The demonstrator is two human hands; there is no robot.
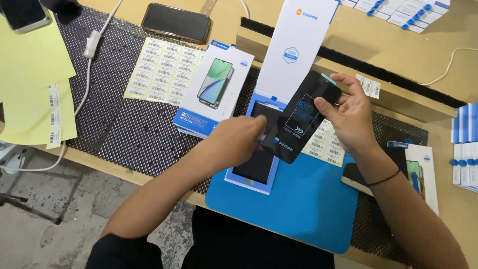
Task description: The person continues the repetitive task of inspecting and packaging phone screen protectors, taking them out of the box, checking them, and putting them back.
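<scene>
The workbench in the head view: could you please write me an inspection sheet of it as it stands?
Surface: wooden bench with a black mesh mat and a blue mat.
Job's things: black sleeve held over the open blue-and-white box.
Clutter: closed screen box, label sheets, yellow paper, dark phone, stacked boxes.
Grippers: left hand at the sleeve's lower edge; right hand with fingers gripping its upper end.
Cables: white cable across the mesh mat.
Surroundings: grey concrete floor.
</scene>
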